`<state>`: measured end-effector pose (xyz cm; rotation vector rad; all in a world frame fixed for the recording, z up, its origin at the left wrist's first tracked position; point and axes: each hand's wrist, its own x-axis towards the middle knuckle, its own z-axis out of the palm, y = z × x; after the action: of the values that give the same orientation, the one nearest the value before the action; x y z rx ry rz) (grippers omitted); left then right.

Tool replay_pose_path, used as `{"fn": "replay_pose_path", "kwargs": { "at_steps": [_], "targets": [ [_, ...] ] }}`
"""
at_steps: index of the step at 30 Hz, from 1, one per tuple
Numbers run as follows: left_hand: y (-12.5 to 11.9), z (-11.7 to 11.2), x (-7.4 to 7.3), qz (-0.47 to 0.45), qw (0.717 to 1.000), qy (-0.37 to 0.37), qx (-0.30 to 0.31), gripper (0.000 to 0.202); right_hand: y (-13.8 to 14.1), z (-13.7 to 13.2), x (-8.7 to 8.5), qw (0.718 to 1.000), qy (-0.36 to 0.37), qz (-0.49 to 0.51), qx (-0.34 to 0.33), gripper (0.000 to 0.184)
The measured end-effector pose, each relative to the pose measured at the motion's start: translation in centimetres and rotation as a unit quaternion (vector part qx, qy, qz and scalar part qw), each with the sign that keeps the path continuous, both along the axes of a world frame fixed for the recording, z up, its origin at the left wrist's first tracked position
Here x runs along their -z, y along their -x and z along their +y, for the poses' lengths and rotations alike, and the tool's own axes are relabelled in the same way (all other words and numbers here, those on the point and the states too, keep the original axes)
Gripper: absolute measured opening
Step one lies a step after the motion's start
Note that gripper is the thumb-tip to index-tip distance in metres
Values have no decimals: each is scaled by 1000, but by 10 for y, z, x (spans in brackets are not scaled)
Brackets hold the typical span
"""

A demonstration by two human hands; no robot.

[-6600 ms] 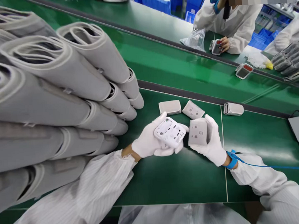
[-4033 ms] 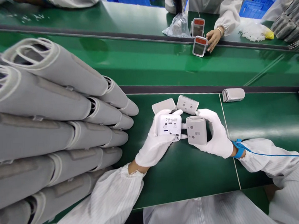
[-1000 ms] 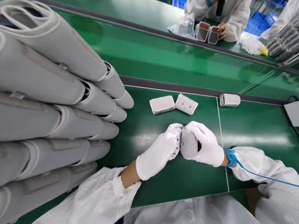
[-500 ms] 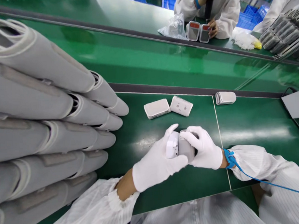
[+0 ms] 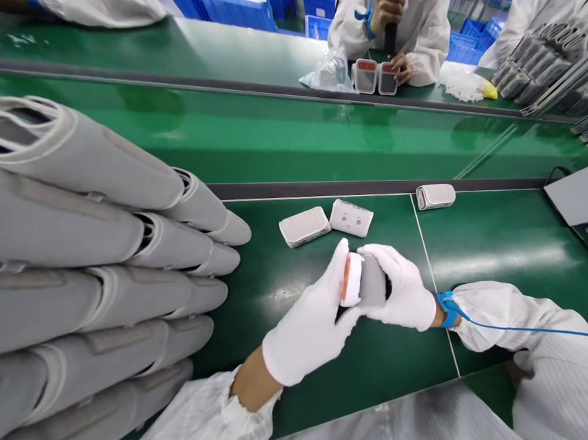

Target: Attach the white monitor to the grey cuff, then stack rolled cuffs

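Holding, in the head view, a white box [image 5: 352,281] in the left hand [image 5: 309,324], with fingers closed on its upper and lower edges and its orange-marked face turned left. Gripping a grey roll [image 5: 373,281] in the right hand [image 5: 405,290], with fingers curled around it and a dark gap showing beside the palm. Keeping both above the green table [image 5: 366,374], side against side and apparently touching; hard to tell whether fastened or merely pressed together. Most likely busy with fitting or checking one against the other. Seemingly calling next for a firm hold on both, with edges kept level and an even push rather than a twist. Wearing a blue strap [image 5: 447,308] on the right wrist. Having, just beyond the hands, a plain pale roll [image 5: 305,226] next to a spotted pale roll [image 5: 352,217], with a third roll [image 5: 435,196] farther right near the dark rail [image 5: 317,188]. Working beside a high stack of grey rolls [image 5: 81,297] at the left.
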<state>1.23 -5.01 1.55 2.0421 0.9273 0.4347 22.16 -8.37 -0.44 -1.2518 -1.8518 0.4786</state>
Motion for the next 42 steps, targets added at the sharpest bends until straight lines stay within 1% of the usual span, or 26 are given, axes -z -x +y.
{"fn": "replay_pose_path", "kwargs": {
  "at_steps": [2,6,9,12,15,16,17,18,19,20,22,23,24,26,28,30,33,35,37,39,42],
  "targets": [
    [0,1,3,15,1000,-22,2,88,1,-1,-2,999,36,-2,3,81],
    [-4,0,7,27,998,-43,-25,90,4,-1,-6,998,59,-2,12,77],
    [-6,-3,8,24,996,-41,-77,88,7,-1,-8,998,68,-3,13,78],
    [-6,-5,10,-8,991,-27,-127,83,8,-3,-6,998,65,-9,2,83],
    [-5,-4,13,-66,979,-25,-192,72,5,-5,-2,998,50,2,-49,96],
    [-4,-3,13,-84,973,-22,-212,68,3,-5,-1,997,39,12,-70,94],
    [-4,-2,13,-103,968,-13,-230,65,0,-4,0,996,32,24,-86,84],
    [-3,0,12,-122,962,3,-244,62,-2,-2,1,995,32,39,-91,68],
    [-3,2,10,-139,957,22,-254,56,-4,0,1,994,41,55,-87,52],
    [-3,3,8,-154,952,44,-259,47,-6,4,1,993,56,72,-72,41],
    [-4,5,2,-175,947,84,-256,30,-9,11,2,991,86,91,-45,33],
    [-5,5,0,-185,945,99,-249,23,-10,15,2,990,91,95,-48,32],
    [-6,5,-2,-196,944,112,-241,17,-11,18,2,989,87,97,-66,33],
    [-6,2,-4,-222,939,129,-231,12,-13,22,3,984,72,96,-129,38],
    [-5,-1,-4,-233,937,130,-225,14,-15,25,3,977,59,92,-185,40],
    [-3,-2,-3,-228,941,124,-215,18,-17,26,3,973,53,81,-209,40],
    [0,0,-2,-224,944,110,-215,16,-20,28,1,971,52,65,-223,40],
    [1,3,-3,-227,944,94,-220,18,-21,28,2,972,49,47,-227,44],
    [3,5,-5,-228,945,75,-221,22,-22,29,3,971,28,33,-234,47],
    [4,5,-9,-223,948,63,-217,20,-23,29,4,969,-1,29,-247,48],
    [4,3,-12,-204,959,52,-189,20,-22,27,2,969,-30,14,-246,49]
  ]
}}
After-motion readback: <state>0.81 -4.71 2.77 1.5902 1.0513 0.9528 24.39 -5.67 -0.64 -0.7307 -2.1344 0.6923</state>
